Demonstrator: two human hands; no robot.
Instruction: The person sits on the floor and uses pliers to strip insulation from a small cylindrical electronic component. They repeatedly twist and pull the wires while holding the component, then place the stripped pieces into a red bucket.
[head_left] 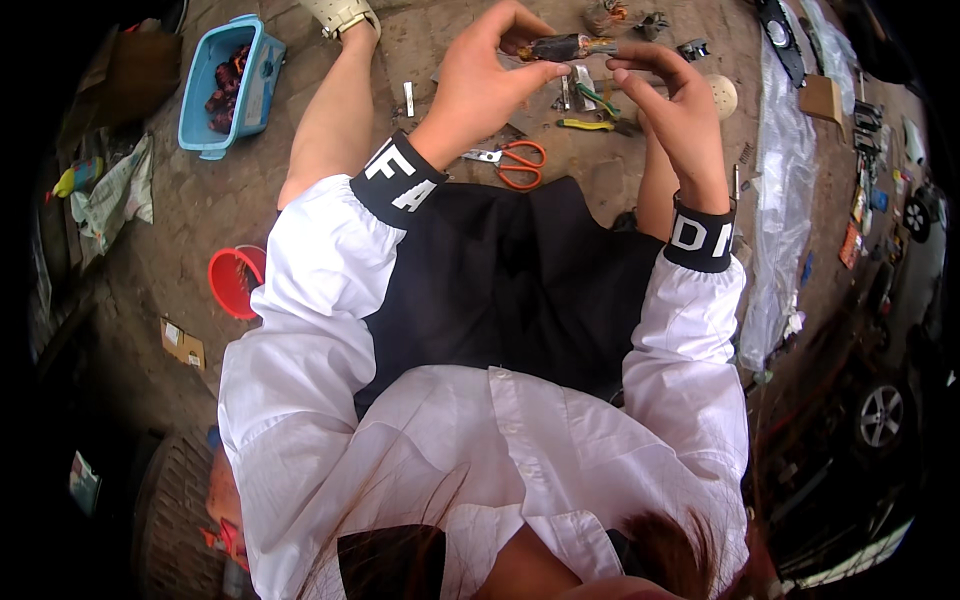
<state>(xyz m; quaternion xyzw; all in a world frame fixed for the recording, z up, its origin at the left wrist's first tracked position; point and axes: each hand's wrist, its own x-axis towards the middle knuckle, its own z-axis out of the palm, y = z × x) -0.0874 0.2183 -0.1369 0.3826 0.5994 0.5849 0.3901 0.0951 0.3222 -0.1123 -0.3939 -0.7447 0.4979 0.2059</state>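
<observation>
My left hand [480, 80] is closed round the left part of a motor rotor [556, 47], a dark cylinder with a hint of copper windings and a lighter metal end on the right. Curled at that metal end are the fingers and thumb of my right hand [685, 115]. The rotor lies roughly level between both hands, above the ground; its left end is hidden by my left fingers. Below it lie pliers with yellow handles [588, 125] and a green-handled tool [598, 98]. Scissors with orange handles [522, 165] rest nearer to me.
To the left stand a blue basin [190, 115] with several dark reddish parts inside and a red bucket [232, 290]. Clear plastic sheeting [775, 210] runs along the right, beside a cardboard box [820, 98] and scattered small parts. Copper-wound pieces [607, 17] lie beyond my hands.
</observation>
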